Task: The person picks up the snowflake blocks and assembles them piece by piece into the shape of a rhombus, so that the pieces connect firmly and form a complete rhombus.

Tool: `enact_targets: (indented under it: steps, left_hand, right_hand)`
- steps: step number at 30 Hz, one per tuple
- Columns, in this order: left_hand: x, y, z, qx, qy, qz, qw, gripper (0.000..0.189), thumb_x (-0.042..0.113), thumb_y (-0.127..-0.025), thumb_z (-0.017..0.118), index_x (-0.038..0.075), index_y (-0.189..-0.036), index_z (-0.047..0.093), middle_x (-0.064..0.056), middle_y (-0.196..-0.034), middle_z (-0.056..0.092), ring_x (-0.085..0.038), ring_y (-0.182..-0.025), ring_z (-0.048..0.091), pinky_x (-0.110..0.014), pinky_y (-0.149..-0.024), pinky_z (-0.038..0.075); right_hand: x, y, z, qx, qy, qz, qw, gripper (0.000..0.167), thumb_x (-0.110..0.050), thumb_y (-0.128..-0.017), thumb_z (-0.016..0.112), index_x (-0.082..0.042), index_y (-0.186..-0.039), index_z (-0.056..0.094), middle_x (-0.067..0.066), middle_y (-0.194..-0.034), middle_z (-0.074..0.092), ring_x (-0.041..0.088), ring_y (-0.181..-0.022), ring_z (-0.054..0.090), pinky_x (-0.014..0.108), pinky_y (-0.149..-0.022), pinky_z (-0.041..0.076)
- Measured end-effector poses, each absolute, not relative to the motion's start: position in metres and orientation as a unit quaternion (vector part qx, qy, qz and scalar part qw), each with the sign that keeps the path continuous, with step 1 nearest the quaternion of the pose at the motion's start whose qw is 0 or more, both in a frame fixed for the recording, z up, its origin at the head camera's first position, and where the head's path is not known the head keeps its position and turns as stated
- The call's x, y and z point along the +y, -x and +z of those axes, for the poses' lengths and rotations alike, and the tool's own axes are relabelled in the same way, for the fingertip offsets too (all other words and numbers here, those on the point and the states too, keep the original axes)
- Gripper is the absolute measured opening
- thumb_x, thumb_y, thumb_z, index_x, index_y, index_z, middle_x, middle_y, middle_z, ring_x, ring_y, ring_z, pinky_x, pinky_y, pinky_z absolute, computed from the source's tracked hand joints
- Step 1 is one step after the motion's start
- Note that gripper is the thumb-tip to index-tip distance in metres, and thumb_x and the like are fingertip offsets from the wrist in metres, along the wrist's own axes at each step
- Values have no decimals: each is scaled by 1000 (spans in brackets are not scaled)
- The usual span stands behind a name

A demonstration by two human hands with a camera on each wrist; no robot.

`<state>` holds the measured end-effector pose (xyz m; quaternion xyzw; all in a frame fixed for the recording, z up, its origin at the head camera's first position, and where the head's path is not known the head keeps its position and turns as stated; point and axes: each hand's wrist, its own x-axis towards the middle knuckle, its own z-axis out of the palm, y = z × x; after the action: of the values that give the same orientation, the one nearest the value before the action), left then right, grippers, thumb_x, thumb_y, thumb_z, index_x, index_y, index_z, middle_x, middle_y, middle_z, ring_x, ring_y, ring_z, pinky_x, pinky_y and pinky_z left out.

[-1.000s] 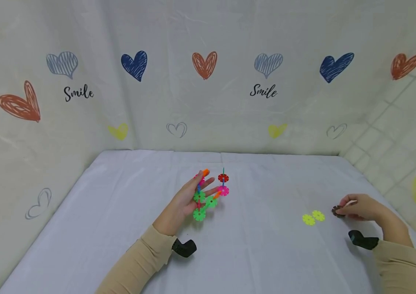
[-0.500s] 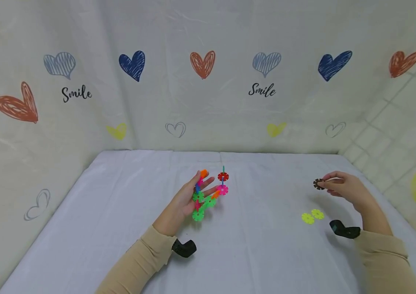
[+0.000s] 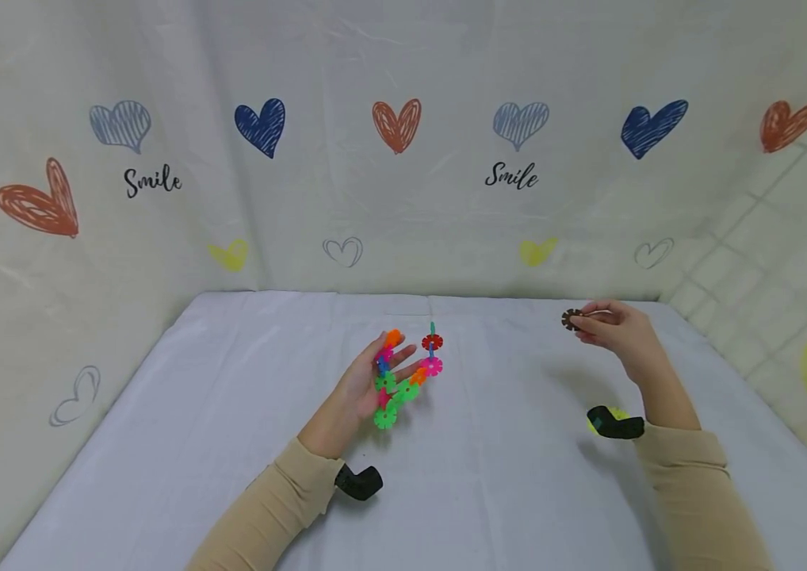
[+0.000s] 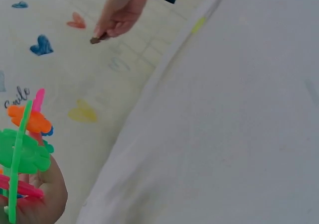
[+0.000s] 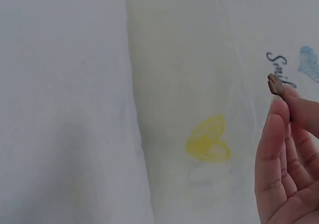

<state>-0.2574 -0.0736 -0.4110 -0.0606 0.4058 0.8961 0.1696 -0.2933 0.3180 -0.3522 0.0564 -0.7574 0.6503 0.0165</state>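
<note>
My left hand [image 3: 357,390] holds a chain of notched plastic snowflake discs [image 3: 385,418], linked edge to edge in green, pink, orange, blue and red. It lies along the palm and thumb, and its far end stands up beyond the fingers. Close up in the left wrist view, the green and orange discs [image 4: 25,152] hide part of that hand. Off to the right, raised above the table, my right hand [image 3: 621,337] pinches one brown snowflake disc [image 3: 571,319] between thumb and fingers. The right wrist view shows this brown disc [image 5: 275,84] edge-on at the fingertips.
Yellow snowflake discs [image 3: 618,413] lie on the white-covered table [image 3: 503,476], mostly hidden behind the black camera mount [image 3: 616,423] on the right wrist. A pale curtain [image 3: 403,198] printed with hearts rises behind the table's far edge.
My right hand has lifted the brown disc off the table and carried it up and leftward, away from the right side. The left hand and its chain have hardly moved.
</note>
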Motion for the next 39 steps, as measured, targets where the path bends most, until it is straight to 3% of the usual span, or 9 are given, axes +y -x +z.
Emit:
enact_targets:
  steps: [20,28,34,39]
  left_hand:
    - [-73,258,-411,407,47,897,165,38,36,-110,44,9,-137,49,-9,-128,64,-27,-106,70,-37,-87,59]
    - [-73,258,-412,416,50,893,166,39,36,-109,44,10,-138,49,-19,-150,50,-30,-113,68,-39,-91,57]
    - [-74,258,-412,421,54,890,168,49,37,-108,47,8,-147,41,-19,-148,51,-31,-115,68,-40,-92,56]
    - [-73,257,-412,420,57,889,175,52,36,-108,47,8,-151,37,-19,-147,52,-29,-112,69,-40,-90,57]
  right_hand:
    - [198,309,-353,-728,-110,677,1,18,-5,-98,69,2,-110,57,-3,-93,72,10,-79,70,24,-78,58]
    - [166,310,-359,-739,-113,664,-6,20,-8,-98,71,3,-111,60,0,-94,72,16,-81,71,25,-78,58]
    - [143,309,-358,-763,-129,633,-13,27,-14,-99,71,6,-114,61,6,-96,72,17,-78,69,25,-79,58]
    - [128,309,-361,-782,-124,611,-20,25,-17,-98,72,2,-111,63,4,-83,70,16,-65,60,23,-64,52]
